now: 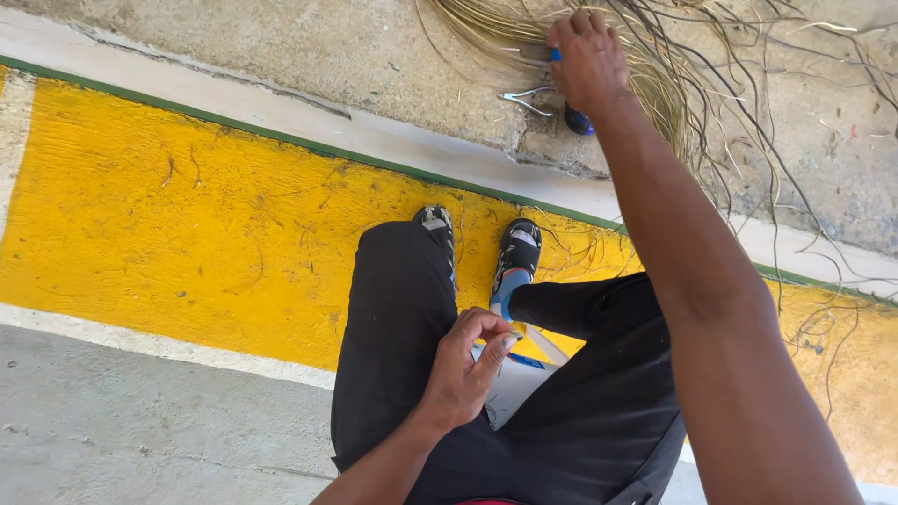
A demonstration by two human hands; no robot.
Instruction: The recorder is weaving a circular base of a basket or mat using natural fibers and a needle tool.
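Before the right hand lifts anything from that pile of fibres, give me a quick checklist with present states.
1. Right hand on the straw-coloured fibres: ok.
2. Grip closed on the blue-handled tool: cannot tell, the hand hides it.
3. Metal pliers free of the hand: ok, they lie beside it.
4. Left hand pinching the white piece on the lap: ok.
5. Loose dark strands clear of the arm: not ok.

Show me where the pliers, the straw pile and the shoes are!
pliers [524, 98], head view, on the metal tips left of the right hand
straw pile [486, 28], head view, on the pale strands
shoes [517, 248], head view, on the right shoe's top
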